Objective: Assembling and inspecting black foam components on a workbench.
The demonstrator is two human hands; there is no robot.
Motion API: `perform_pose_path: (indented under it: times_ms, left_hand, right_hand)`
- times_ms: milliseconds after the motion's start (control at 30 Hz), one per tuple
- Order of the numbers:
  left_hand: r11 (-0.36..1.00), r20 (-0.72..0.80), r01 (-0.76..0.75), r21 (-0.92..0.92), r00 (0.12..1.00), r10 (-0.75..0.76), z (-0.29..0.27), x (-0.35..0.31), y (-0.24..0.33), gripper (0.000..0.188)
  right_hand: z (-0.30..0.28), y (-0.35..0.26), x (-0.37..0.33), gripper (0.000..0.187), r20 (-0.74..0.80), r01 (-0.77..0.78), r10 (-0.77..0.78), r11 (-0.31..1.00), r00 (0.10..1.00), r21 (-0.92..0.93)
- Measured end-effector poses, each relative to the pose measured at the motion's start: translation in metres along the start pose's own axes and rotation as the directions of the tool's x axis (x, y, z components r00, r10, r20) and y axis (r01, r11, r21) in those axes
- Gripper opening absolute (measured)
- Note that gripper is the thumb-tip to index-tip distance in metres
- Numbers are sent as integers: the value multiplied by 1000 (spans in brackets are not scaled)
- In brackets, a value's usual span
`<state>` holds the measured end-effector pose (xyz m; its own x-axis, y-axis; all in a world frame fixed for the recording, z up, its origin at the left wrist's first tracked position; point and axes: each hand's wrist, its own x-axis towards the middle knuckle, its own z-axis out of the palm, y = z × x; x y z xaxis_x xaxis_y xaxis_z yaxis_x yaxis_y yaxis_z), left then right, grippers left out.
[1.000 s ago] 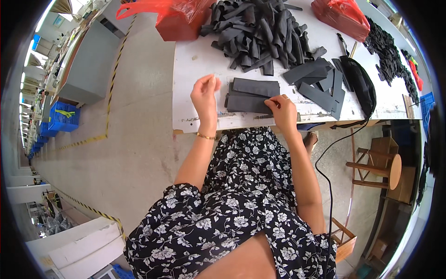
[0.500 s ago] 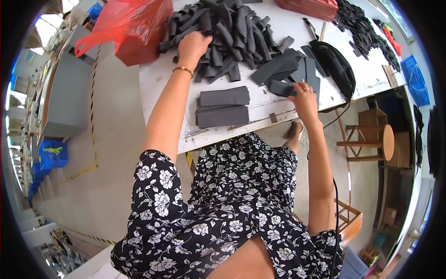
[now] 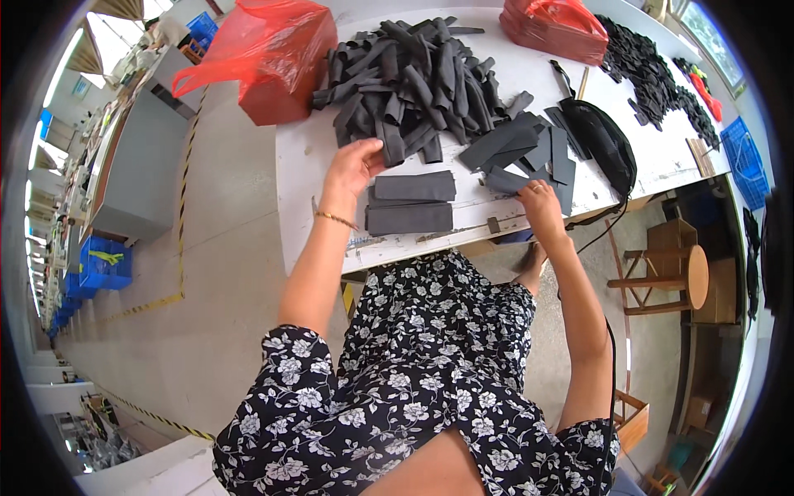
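Note:
A heap of dark grey fabric strips (image 3: 426,78), many of them curled, covers the far middle of the white table (image 3: 318,178). At the heap's near edge my left hand (image 3: 354,172) pinches the side of one dark grey strip (image 3: 392,147). My right hand (image 3: 542,205) is closed on the end of a curled dark grey piece (image 3: 503,180), beside some flat dark pieces (image 3: 501,142). Between my hands lie two neat flat stacks, a farther stack (image 3: 415,187) and a nearer stack (image 3: 409,219). The right fingertips are partly hidden.
Red plastic bags stand at the far left (image 3: 285,78) and far right (image 3: 556,31). A black pouch (image 3: 602,140) with a cord lies right of the flat pieces. Small black pieces (image 3: 653,78) spread beyond it. A wooden stool (image 3: 696,279) stands at right below table height.
My left hand has come back from the heap's left side toward me, bringing a strip's end to the near edge. My right hand stays at the curled piece. The view has shifted slightly.

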<state>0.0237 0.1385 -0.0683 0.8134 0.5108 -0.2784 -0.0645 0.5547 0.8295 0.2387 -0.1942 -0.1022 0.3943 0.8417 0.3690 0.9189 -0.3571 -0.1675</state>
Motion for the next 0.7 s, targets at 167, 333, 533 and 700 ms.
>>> perform_pose_path:
  times_ms: [167,333,533,700]
  left_hand:
    - [884,-80,-50,-465,997,14,-2,-43,-35,13]
    - [833,10,-60,-550,997,79,36,-72,-32,19]
    - [890,-61,-193,-413,981,185,42,-88,-20,19]
    - [912,-76,-363,-190,932,355,53,-99,-20,40]
  right_hand:
    - [-45,-37,25,27,-250,-156,341,819,906,552]
    - [-62,-108,32,27,-188,-45,405,501,895,865]
    - [-62,-155,11,29,-184,70,60,778,981,624]
    - [-64,-165,6,40,-22,-50,106,628,994,776]
